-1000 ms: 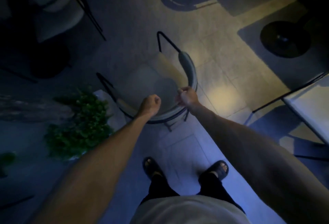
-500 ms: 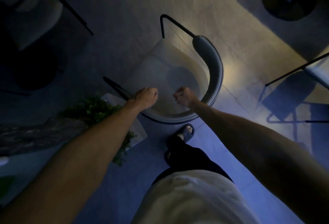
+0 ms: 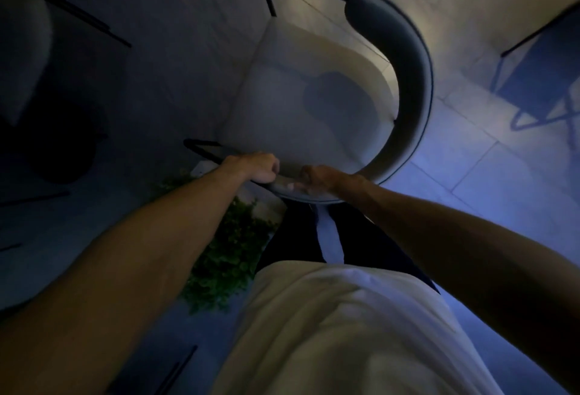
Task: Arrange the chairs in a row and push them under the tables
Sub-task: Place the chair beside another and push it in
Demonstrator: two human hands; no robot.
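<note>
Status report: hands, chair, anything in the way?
Left hand, right hand gripping grey curved-back chair. Chair in the open. Green leafy plant close at left.

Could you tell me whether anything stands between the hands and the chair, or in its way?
Nothing between them: the left hand and right hand both grip the chair by its backrest. The floor ahead of it looks bare; a second chair stands farther left, a plant beside the left arm.

- No writing, label, brand, number or sign can be read in this dim, blurred view.
- The pale cushioned chair (image 3: pixel 298 106) with its dark curved backrest and the creased white cloth shirt (image 3: pixel 345 316) seem plain, though the gloom could hide small print.
</note>
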